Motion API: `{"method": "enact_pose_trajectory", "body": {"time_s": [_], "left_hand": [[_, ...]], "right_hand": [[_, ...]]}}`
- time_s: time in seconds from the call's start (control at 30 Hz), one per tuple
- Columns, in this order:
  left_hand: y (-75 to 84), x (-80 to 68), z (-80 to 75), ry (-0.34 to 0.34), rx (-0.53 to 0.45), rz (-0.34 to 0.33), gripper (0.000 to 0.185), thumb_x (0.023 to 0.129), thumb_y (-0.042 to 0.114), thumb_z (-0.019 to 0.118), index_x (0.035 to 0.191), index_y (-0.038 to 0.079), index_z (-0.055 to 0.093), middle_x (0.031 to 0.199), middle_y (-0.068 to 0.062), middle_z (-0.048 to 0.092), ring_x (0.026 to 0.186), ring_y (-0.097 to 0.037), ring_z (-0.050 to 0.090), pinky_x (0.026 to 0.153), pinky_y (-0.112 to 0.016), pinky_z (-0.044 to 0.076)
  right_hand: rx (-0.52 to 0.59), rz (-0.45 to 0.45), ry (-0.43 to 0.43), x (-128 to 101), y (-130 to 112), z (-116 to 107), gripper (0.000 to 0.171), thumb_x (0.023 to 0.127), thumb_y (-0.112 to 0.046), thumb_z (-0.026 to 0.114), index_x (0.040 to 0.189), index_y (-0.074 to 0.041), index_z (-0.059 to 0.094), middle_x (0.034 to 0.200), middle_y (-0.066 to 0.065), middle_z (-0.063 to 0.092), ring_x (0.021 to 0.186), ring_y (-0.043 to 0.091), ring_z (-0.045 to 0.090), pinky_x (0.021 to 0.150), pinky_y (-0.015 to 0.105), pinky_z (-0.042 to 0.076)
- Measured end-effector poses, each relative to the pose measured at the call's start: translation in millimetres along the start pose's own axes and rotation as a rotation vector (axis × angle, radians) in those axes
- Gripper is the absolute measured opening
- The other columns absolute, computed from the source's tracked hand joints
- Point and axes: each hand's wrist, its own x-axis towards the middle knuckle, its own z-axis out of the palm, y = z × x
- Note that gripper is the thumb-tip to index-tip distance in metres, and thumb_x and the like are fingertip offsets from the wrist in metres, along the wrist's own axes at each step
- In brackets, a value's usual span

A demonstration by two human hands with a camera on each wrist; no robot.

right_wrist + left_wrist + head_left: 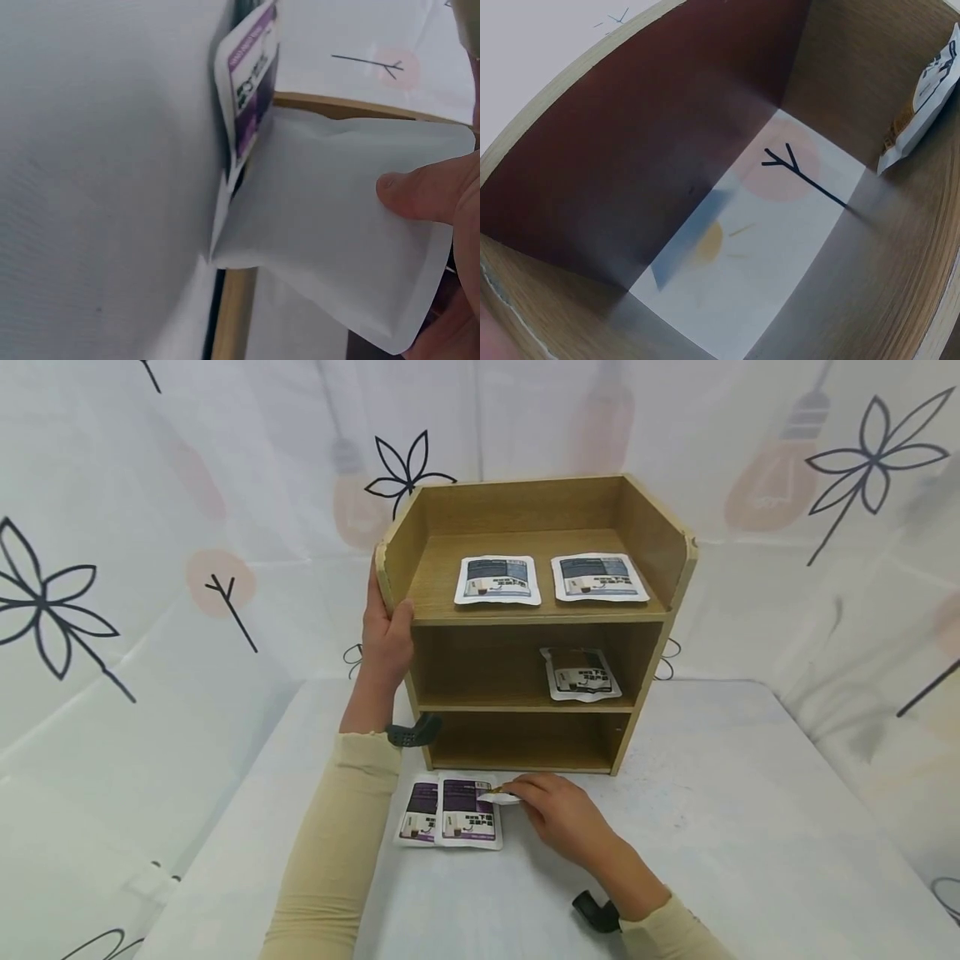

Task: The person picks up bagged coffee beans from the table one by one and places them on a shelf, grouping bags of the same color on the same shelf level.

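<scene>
While my left hand (386,639) grips the front left edge of the wooden shelf unit (525,627), thumb on the top shelf's lip and fingers curled round the side panel, my right hand (558,814) works low on the table (750,860) just in front of the unit. Right fingers (517,791) pinch the corner of a small white pouch (497,796), lifting it off the purple sachets; the right wrist view shows the thumb (420,191) pressed on the pouch's plain white back (330,225), with a purple-printed sachet (251,82) edge-on beside it.

Two purple sachets (453,814) lie flat on the table, overlapping side by side, touching the pinched pouch at their top right corner.

Top shelf: two white-bordered packets (551,578) lying flat, side by side, a little apart. Middle shelf: one packet (581,675) toward the right. Left wrist view looks into a shelf compartment, one packet (922,97) at its right edge.

Patterned white curtain (150,527) behind and around the table.
</scene>
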Motion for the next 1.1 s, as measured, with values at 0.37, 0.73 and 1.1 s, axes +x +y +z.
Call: {"method": "enact_pose_trajectory", "body": {"time_s": [0.37,0.73,1.1], "left_hand": [[-2.3,2.0,-2.1,0.000,-0.010,0.009,0.068,0.098,0.013,0.036,0.156,0.034,0.006,0.156,0.002,0.026,0.140,-0.016,0.030,0.117,-0.044,0.024],[-4.6,3.5,-2.1,-0.001,-0.009,0.012,0.068,0.099,0.013,0.036,0.156,0.034,0.006,0.156,0.002,0.027,0.140,-0.017,0.031,0.117,-0.046,0.025],[-18.8,10.1,-0.3,-0.006,-0.019,-0.006,0.068,0.099,0.014,0.037,0.156,0.036,0.006,0.157,0.004,0.026,0.141,-0.015,0.029,0.118,-0.045,0.022]], "right_hand": [[0.011,-0.016,0.049,5,-5,-18,0.036,0.080,-0.008,0.076,0.113,-0.020,0.071,0.108,-0.005,0.068,0.095,0.013,0.065,0.081,0.031,0.055],[0.051,-0.041,0.040,14,-15,-42,0.037,0.082,-0.008,0.075,0.116,-0.020,0.069,0.110,-0.004,0.068,0.101,0.014,0.064,0.086,0.032,0.054],[0.044,-0.095,0.118,24,-13,-61,0.039,0.079,-0.005,0.076,0.115,-0.016,0.070,0.111,-0.001,0.069,0.102,0.018,0.063,0.088,0.036,0.053]]}}
